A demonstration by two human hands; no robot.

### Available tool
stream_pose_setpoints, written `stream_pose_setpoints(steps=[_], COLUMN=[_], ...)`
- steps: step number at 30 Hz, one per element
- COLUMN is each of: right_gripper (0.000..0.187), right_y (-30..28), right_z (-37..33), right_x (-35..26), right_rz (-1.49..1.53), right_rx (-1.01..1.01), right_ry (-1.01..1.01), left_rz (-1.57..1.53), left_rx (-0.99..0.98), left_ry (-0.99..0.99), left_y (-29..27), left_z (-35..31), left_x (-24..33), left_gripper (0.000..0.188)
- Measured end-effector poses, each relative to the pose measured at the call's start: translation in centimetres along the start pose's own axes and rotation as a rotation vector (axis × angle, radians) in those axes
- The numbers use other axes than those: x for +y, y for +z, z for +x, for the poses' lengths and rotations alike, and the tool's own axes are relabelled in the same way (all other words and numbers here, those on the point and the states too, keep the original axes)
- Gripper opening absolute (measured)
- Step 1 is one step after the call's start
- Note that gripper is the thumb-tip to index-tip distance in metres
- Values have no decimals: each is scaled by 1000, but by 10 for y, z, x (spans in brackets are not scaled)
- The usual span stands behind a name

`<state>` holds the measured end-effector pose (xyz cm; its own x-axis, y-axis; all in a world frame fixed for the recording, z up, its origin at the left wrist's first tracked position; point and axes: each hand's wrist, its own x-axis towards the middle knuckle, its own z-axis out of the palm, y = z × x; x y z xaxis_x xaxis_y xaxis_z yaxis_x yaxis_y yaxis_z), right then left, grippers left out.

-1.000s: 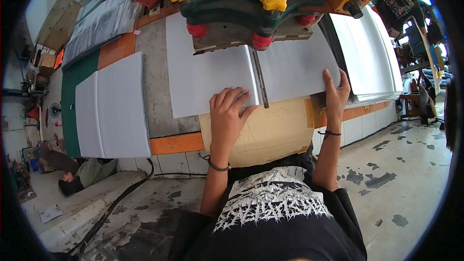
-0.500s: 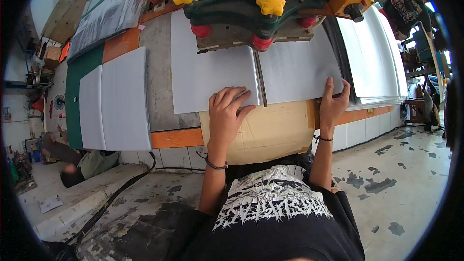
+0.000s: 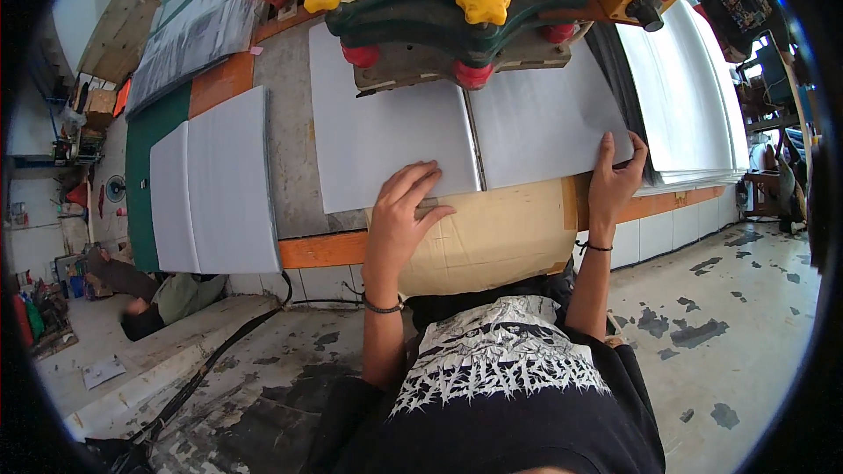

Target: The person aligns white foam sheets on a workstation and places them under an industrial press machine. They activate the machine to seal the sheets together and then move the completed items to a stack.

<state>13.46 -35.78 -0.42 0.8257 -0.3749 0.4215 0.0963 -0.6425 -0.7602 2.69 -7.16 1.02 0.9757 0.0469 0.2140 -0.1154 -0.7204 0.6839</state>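
**Left hand and right hand at the near edge of a pale sheet**

At far left, beyond the tabletop, a brown box sits among clutter; its contents are too small to tell. Next, a folded white pile lies at the tabletop's left, its crease showing.

In the middle lies the pale sheet, smooth and greyish white, flat below a dark green press with yellow star-shaped knobs and red feet. A narrow dark strip divides it into two panels. The left hand lies palm down at the left panel's near edge, its grip open, thumb apart. A tan board juts out in front.

The right hand is at the right panel's near corner, thumb on top, fingers curled by the edge; whether its grip pinches the corner, I cannot tell. Just beside it rises a white stack with a dark left border.
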Motion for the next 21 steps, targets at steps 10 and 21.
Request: stream_pose_setpoints(steps=[10, 21], right_gripper=[43, 40], right_y=[4, 3], right_z=[1, 0], right_x=[10, 2], right_rz=[-16, -11], right_rx=[40, -6], right_ry=[6, -3], left_rz=[86, 93], left_rx=[51, 148], left_ry=[14, 4], left_y=[-6, -2], left_z=[-6, -9], left_x=[-11, -14], left_gripper=[42, 44])
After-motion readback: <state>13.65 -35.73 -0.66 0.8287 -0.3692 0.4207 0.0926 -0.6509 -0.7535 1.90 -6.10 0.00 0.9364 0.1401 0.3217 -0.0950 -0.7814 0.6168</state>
